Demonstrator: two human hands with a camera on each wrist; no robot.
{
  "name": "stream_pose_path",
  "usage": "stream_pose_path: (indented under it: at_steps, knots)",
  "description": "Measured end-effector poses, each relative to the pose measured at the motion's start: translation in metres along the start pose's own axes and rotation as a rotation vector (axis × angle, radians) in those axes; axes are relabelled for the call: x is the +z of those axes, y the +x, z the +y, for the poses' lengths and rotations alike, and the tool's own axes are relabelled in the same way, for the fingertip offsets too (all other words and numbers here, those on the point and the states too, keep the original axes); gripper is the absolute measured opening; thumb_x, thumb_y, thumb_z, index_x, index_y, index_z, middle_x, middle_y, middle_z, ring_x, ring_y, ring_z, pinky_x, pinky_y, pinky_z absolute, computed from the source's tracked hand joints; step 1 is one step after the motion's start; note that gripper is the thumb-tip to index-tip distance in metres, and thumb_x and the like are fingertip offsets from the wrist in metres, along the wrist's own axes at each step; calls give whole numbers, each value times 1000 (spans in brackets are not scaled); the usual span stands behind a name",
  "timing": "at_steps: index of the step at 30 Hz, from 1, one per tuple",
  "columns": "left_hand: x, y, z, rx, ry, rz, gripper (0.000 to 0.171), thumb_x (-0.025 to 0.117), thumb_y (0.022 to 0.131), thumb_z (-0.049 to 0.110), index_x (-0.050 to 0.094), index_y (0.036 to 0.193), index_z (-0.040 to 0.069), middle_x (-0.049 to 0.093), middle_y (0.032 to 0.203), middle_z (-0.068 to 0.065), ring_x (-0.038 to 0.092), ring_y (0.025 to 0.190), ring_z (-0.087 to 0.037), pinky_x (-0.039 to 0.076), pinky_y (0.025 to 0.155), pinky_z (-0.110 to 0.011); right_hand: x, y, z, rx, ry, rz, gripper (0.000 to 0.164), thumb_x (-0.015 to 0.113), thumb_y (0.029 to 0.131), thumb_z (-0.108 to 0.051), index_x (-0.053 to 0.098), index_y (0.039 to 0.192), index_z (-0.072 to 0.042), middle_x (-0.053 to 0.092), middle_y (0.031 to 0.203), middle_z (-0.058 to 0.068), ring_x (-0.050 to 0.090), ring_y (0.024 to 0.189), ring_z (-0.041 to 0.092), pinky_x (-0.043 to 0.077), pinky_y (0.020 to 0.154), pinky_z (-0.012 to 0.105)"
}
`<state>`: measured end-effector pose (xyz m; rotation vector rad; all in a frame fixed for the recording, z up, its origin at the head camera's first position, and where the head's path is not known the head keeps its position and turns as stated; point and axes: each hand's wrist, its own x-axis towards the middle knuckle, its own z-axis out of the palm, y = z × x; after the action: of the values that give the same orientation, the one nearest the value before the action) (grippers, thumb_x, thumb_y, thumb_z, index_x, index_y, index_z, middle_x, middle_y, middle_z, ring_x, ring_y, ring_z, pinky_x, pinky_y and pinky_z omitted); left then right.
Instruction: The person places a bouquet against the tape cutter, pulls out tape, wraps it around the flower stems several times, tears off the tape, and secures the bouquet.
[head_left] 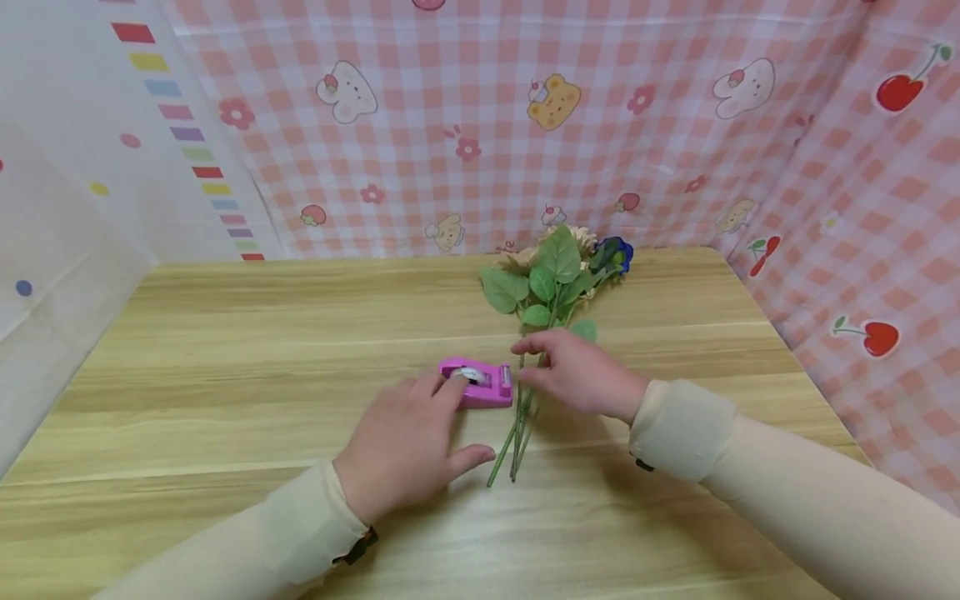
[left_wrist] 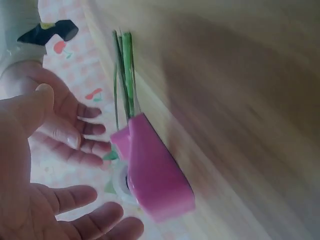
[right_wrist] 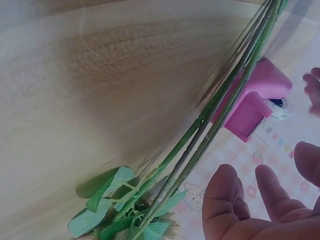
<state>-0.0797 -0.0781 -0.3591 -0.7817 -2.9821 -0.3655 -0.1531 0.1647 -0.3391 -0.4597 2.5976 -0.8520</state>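
Left hand [head_left: 405,442] was at the near left of the pink tape dispenser [head_left: 487,396], released, fingers loosely extended; contact hard to tell. Dispenser sat on the worktop [head_left: 225,375], its near left corner and part of the tape roll [left_wrist: 119,181] covered by fingers in head view. Stems [right_wrist: 201,121] lay just right of dispenser, partly hidden by the right hand [head_left: 581,375], also released, right of dispenser. Leaves [head_left: 561,254] beyond dispenser, to its right, mostly covered pale blooms; blue flower [head_left: 621,253] farther right, partly hidden.
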Motion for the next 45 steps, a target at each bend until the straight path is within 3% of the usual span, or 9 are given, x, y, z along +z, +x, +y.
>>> stream_pose_path:
  at_steps: [8,11,16,24,27,30,35,39,45]
  knots:
    - [9,11,20,-32,-41,-205,76,65,91,73,63,130,7,73,111,-6,73,93,-25,61,71,-43,-5,3,-4,4,-4,-2,43,64,105,-23,61,144,-5,66,131,14,65,100,22,57,77,34]
    - [18,20,28,-37,-48,-234,80,64,92,73,61,136,6,75,115,-7,74,94,-26,61,71,-44,-7,3,-5,8,-16,-7,43,63,106,-23,60,145,-5,66,134,16,65,104,23,57,78,35]
    - [33,31,40,-31,-39,-241,74,66,91,71,65,128,7,76,100,-6,74,84,-25,59,62,-42,-7,2,-7,11,-21,-11,43,63,106,-24,61,145,-6,65,137,16,65,108,24,58,81,36]
    - [39,42,49,-71,49,-296,74,68,93,65,65,131,1,78,104,-11,77,88,-27,64,72,-43,-7,4,-8,23,-15,-21,42,63,106,-24,62,144,-6,65,137,15,65,109,24,58,81,35]
    - [37,45,48,-73,68,-340,62,69,97,54,66,130,2,79,105,-10,77,86,-25,64,72,-42,-6,5,-10,-3,-52,-22,40,63,106,-23,64,142,-7,64,140,15,65,111,25,58,86,39]
    - [35,47,45,-66,69,-369,44,66,101,40,69,124,3,78,99,-8,75,80,-21,64,70,-40,-4,7,-13,-50,-136,-20,38,65,105,-24,67,139,-8,63,142,14,63,122,29,55,101,47]
    - [29,49,41,-36,86,-380,16,62,98,20,73,98,9,76,90,-6,73,75,-19,64,71,-41,3,15,-15,-132,-304,-20,33,67,103,-25,72,132,-11,67,136,12,60,130,33,47,114,52]
    - [27,51,40,-40,92,-403,15,63,96,19,72,86,14,74,85,-3,70,72,-19,63,71,-40,9,22,-14,-152,-369,-23,28,67,103,-23,75,127,-13,69,129,8,61,124,30,47,112,50]
    - [27,54,42,-83,77,-437,17,63,98,22,74,93,10,76,93,-5,71,77,-19,62,74,-38,14,30,-15,-161,-401,-62,21,69,101,-21,79,118,-16,71,122,5,59,122,27,43,114,48]
